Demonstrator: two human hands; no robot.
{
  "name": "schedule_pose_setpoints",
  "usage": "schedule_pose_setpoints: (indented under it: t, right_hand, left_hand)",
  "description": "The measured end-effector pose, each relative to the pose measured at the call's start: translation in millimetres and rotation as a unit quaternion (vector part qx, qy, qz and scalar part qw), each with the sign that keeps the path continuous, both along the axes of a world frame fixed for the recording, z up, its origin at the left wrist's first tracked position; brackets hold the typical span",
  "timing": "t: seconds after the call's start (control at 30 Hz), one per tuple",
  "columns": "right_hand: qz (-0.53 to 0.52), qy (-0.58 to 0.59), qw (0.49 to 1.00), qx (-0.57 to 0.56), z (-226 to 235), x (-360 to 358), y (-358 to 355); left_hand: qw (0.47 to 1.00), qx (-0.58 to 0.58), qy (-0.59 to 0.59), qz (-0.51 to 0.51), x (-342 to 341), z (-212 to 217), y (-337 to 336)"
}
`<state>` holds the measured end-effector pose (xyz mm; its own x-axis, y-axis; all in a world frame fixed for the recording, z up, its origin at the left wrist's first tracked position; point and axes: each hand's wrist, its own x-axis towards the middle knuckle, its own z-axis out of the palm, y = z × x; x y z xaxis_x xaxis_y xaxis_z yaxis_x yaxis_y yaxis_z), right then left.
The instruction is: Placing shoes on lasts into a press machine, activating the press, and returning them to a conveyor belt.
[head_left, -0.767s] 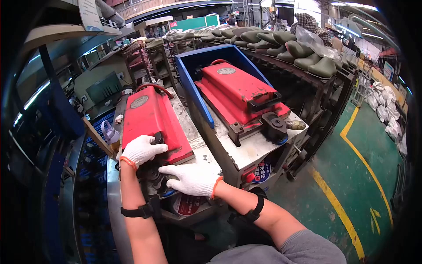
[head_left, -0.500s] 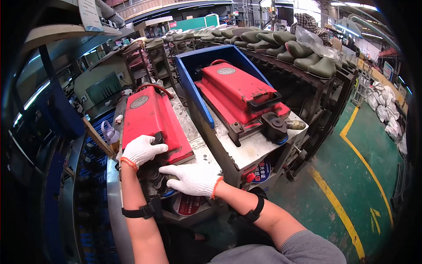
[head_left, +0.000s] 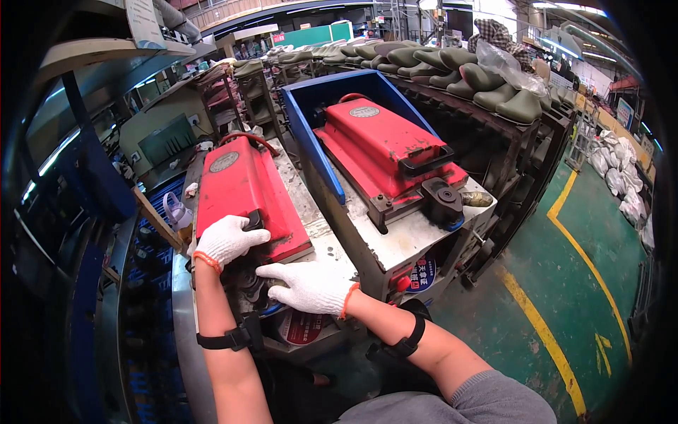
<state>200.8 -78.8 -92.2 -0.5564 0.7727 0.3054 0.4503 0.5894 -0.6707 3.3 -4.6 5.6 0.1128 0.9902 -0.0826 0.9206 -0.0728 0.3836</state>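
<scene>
Both hands wear white knit gloves with orange cuffs. My left hand [head_left: 227, 239] grips the black handle at the near end of a red machine lid [head_left: 240, 192], which lies closed. My right hand [head_left: 307, 286] rests flat on the dark parts at the machine's front edge, just below that lid; what lies under its palm is hidden. A second red lid [head_left: 388, 141] with a black handle sits to the right inside a blue frame [head_left: 304, 134].
Rows of dark green boots [head_left: 452, 71] stand on racks behind the machines. A grey worn machine table [head_left: 402, 237] carries a black knob [head_left: 441, 198]. Green floor with yellow lines [head_left: 544, 332] lies to the right. Blue crates [head_left: 152, 332] stand at the left.
</scene>
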Motion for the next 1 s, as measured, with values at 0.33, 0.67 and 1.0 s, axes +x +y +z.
schedule_pose_setpoints:
  t: [0.33,0.67,1.0]
  right_hand:
    - [0.002,-0.002,1.0,-0.011,5,1,-3]
    - [-0.001,0.008,1.0,0.003,-6,0,2]
    - [-0.003,0.005,1.0,-0.002,-1,0,0]
  left_hand:
    - [1.0,0.005,-0.021,0.005,1,2,-4]
    - [0.999,0.005,-0.033,0.015,4,0,-3]
    - [0.999,0.002,-0.041,0.012,2,-2,-2]
